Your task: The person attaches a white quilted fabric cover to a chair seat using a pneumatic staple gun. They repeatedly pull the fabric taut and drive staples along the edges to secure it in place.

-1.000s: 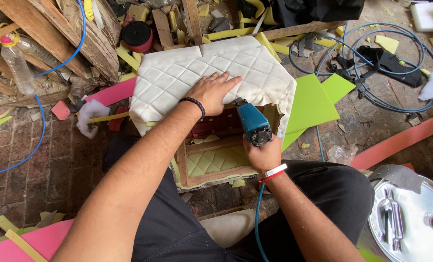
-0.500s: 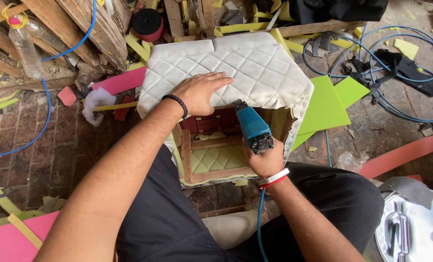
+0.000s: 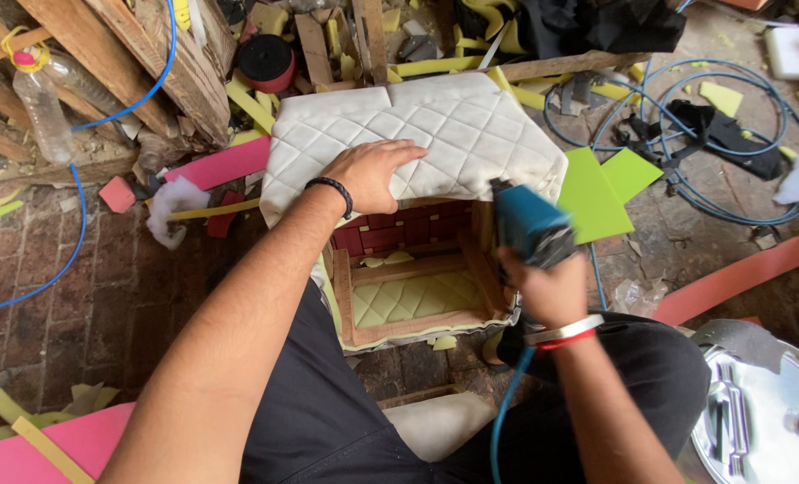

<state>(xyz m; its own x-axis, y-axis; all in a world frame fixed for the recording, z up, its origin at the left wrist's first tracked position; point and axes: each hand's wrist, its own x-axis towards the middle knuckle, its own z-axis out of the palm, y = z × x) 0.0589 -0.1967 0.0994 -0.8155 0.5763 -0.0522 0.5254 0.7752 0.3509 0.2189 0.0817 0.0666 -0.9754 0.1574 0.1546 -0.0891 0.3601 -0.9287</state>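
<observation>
left hand spread flat, palm down, pressed on the near edge of the quilted cream cover, fingers pointing right and away. right hand wrapped tight round the grip of the blue pneumatic stapler, blue air hose trailing down from the wrist. seen from the head view only: cover draped over the far top of the wooden frame, long axis running left to right, lying ahead of both hands. stapler nose held at the cover's right corner, just beside the frame's right rail, touching or nearly so; cannot tell which. left hand nearer the cover's middle, right hand nearer its right edge. green foam sheet just right of the stapler, plastic bottle well apart at far left.
</observation>
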